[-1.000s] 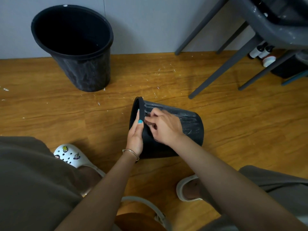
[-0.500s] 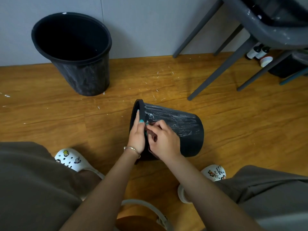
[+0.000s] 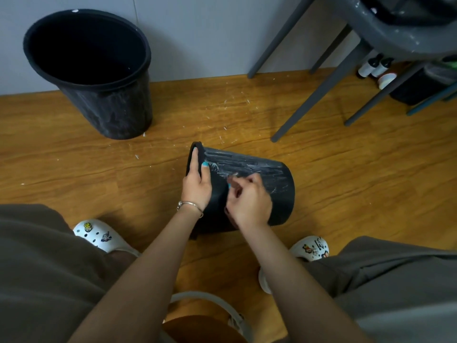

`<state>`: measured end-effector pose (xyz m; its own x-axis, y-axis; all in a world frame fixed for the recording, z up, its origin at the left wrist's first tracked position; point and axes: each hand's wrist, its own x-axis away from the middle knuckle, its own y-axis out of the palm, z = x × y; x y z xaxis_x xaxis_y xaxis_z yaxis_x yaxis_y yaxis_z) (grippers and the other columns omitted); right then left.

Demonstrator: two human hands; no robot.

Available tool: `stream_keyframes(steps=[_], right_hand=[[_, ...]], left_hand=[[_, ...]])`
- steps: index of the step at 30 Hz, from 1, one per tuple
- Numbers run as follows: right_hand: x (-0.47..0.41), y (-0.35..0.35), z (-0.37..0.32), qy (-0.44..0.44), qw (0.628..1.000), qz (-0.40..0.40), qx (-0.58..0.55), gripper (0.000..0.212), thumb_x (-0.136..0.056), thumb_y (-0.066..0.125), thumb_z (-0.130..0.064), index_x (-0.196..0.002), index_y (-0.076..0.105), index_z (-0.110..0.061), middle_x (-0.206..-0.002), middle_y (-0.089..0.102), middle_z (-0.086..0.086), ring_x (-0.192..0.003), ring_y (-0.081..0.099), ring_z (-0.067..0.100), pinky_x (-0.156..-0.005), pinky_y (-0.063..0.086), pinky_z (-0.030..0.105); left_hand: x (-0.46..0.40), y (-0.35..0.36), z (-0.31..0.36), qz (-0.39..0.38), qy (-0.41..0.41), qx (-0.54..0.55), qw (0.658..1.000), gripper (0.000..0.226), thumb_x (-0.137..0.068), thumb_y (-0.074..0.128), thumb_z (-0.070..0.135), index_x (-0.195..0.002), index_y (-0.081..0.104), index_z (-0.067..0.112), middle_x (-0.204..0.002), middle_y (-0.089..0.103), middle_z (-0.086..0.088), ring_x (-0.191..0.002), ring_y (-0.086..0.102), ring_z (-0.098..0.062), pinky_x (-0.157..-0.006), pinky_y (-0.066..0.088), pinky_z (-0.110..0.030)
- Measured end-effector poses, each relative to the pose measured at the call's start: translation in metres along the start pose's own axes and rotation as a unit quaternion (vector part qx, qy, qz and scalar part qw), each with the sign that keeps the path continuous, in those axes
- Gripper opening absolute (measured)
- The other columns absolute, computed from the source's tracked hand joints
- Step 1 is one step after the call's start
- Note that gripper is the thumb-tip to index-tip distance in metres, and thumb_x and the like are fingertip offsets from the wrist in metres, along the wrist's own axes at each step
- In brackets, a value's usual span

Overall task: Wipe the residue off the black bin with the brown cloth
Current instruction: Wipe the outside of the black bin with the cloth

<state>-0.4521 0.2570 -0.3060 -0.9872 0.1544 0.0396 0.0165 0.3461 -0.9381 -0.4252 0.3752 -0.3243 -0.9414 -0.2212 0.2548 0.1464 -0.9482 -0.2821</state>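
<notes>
the black bin [image 3: 267, 179] lies on its side on the wooden floor [image 3: 74, 169], rim to the left, between the person's feet and a second, upright black bin [image 3: 99, 78] by the wall. the left hand [image 3: 196, 184] grips the rim, fingers over the edge and thumb on the outer wall, steadying it. the right hand [image 3: 248, 199] rests on the bin's side with its fingers curled, apparently pinching at something on the surface near the rim; whether the brown cloth is tucked in it cannot be told, since no cloth clearly shows. whitish residue [image 3: 247, 168] streaks much of the upper side wall, from near the rim towards the base. judging from this, the wiping is at an early stage: most of the visible film is left to remove, and the underside is hidden.
</notes>
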Motion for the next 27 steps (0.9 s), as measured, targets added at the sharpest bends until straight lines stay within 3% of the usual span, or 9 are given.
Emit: stream_keyframes(steps=[2, 4, 7, 10, 14, 16, 21, 23, 27], right_hand=[[0.013, 0.008, -0.013, -0.073, 0.997, 0.002, -0.022, 0.028, -0.090, 0.061, -0.035, -0.116, 0.068, -0.027, -0.107, 0.051, -0.005, -0.087, 0.059, 0.015, -0.075, 0.052, 0.030], [0.011, 0.005, -0.001, -0.122, 0.992, -0.019, -0.013, 0.028, -0.089, 0.063, -0.035, -0.115, 0.070, -0.028, -0.107, 0.054, -0.006, -0.086, 0.059, 0.014, -0.072, 0.052, 0.029], [-0.005, -0.010, 0.039, -0.052, 0.998, -0.011, 0.015, 0.025, -0.088, 0.064, -0.036, -0.111, 0.071, -0.030, -0.107, 0.055, -0.006, -0.087, 0.062, 0.017, -0.069, 0.048, 0.026], [-0.004, -0.006, 0.035, 0.028, 0.999, 0.028, 0.023, 0.025, -0.088, 0.063, -0.036, -0.110, 0.070, -0.029, -0.107, 0.053, -0.004, -0.090, 0.061, 0.020, -0.069, 0.048, 0.029], [0.022, 0.012, -0.004, -0.099, 0.995, 0.028, -0.012, 0.023, -0.082, 0.070, -0.031, -0.104, 0.073, -0.026, -0.102, 0.058, -0.005, -0.083, 0.062, 0.017, -0.066, 0.053, 0.029], [0.020, 0.011, 0.012, -0.134, 0.991, 0.010, -0.013, 0.023, -0.080, 0.072, -0.032, -0.102, 0.074, -0.028, -0.101, 0.060, -0.008, -0.080, 0.063, 0.015, -0.063, 0.053, 0.027], [0.010, -0.001, 0.058, 0.030, 0.998, 0.050, -0.005, 0.024, -0.083, 0.068, -0.033, -0.107, 0.072, -0.031, -0.104, 0.057, -0.010, -0.082, 0.064, 0.017, -0.062, 0.043, 0.023], [0.012, 0.005, 0.035, 0.074, 0.996, 0.056, -0.013, 0.023, -0.084, 0.066, -0.033, -0.107, 0.072, -0.030, -0.106, 0.056, -0.006, -0.085, 0.063, 0.020, -0.065, 0.046, 0.026], [0.026, 0.016, 0.006, -0.087, 0.995, 0.038, -0.038, 0.025, -0.078, 0.073, -0.029, -0.103, 0.074, -0.029, -0.101, 0.060, -0.007, -0.079, 0.063, 0.015, -0.062, 0.052, 0.026]], left_hand=[[-0.001, -0.002, -0.002, 0.000, -0.001, -0.006, 1.000, 0.052, -0.103, 0.034, 0.023, -0.152, 0.017, 0.026, -0.093, 0.057, 0.006, -0.070, 0.044, 0.001, -0.070, 0.035, -0.014], [-0.002, -0.003, -0.003, 0.004, 0.005, -0.006, 1.000, 0.052, -0.102, 0.036, 0.021, -0.151, 0.021, 0.024, -0.106, 0.062, -0.007, -0.066, 0.041, 0.006, -0.072, 0.032, -0.012], [-0.007, 0.001, -0.002, 0.006, 0.007, -0.007, 1.000, 0.052, -0.102, 0.038, 0.020, -0.151, 0.021, 0.024, -0.075, 0.045, 0.019, -0.058, 0.035, 0.007, -0.057, 0.036, -0.004], [-0.011, 0.003, 0.000, 0.013, 0.004, -0.022, 1.000, 0.053, -0.102, 0.037, 0.021, -0.151, 0.020, 0.025, -0.068, 0.040, 0.017, -0.056, 0.040, -0.001, -0.050, 0.036, -0.002], [-0.011, -0.001, -0.002, 0.004, 0.002, -0.041, 0.999, 0.053, -0.101, 0.037, 0.024, -0.151, 0.021, 0.027, -0.079, 0.056, -0.001, -0.060, 0.050, -0.016, -0.056, 0.038, -0.017], [-0.012, -0.004, -0.004, -0.003, 0.003, -0.045, 0.999, 0.053, -0.100, 0.038, 0.024, -0.151, 0.022, 0.028, -0.074, 0.057, -0.006, -0.057, 0.050, -0.018, -0.050, 0.037, -0.015], [-0.013, 0.001, 0.003, 0.019, 0.008, -0.038, 0.999, 0.052, -0.101, 0.039, 0.019, -0.150, 0.024, 0.022, -0.064, 0.044, 0.012, -0.051, 0.039, -0.003, -0.050, 0.038, -0.006], [-0.013, 0.003, 0.004, 0.029, 0.004, -0.043, 0.999, 0.052, -0.101, 0.038, 0.021, -0.150, 0.023, 0.024, -0.068, 0.049, 0.008, -0.054, 0.043, -0.004, -0.055, 0.039, -0.015], [-0.015, -0.001, -0.003, 0.014, -0.008, -0.053, 0.998, 0.053, -0.100, 0.037, 0.024, -0.151, 0.021, 0.028, -0.076, 0.060, -0.009, -0.051, 0.048, -0.015, -0.060, 0.039, -0.026]])
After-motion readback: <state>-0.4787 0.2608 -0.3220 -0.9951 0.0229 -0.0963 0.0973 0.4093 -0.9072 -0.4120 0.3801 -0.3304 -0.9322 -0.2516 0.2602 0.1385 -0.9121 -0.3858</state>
